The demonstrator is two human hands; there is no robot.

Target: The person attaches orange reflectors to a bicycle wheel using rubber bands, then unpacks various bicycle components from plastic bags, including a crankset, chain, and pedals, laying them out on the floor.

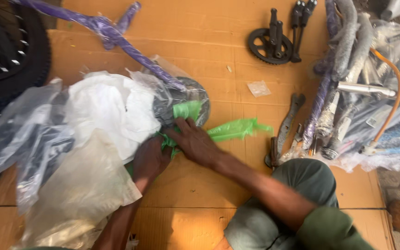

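Grey-green trouser knee (302, 185), both hands' grip (151, 159) (195, 141) on green plastic wrap (232, 129), cardboard (200, 46)

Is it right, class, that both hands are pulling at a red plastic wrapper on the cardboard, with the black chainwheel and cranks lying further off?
Not quite. The head view shows the plastic wrapper is green, not red. The left hand and right hand do both grip it on the cardboard, and the black chainwheel and cranks lie further off.
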